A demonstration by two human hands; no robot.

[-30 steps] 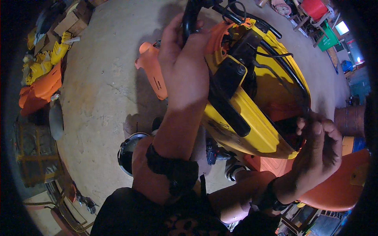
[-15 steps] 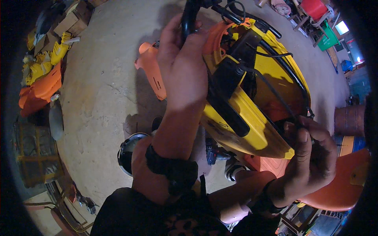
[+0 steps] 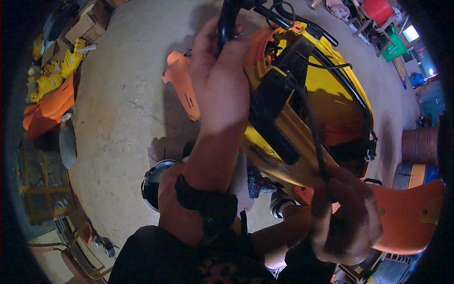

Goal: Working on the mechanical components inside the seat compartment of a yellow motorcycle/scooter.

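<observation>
A yellow and orange plastic body shell with a black tube frame stands in front of me; its overall kind is unclear. My left hand is wrapped round a bent black tube at the top of it. Below the shell's near end, my right hand pinches a black cable. This cable runs down from a black box inside the shell. My right fingertips are slightly blurred, and the cable's end is hidden in them.
An orange plastic panel lies on the floor beyond my left forearm. Near my leg are a round dark pan-like thing and a power tool. An orange chair seat stands at right. Yellow and orange parts are piled far left.
My right hand has moved left and toward me, away from the shell's right edge, drawing the black cable with it. The cable now hangs more steeply. My left hand stays on the tube.
</observation>
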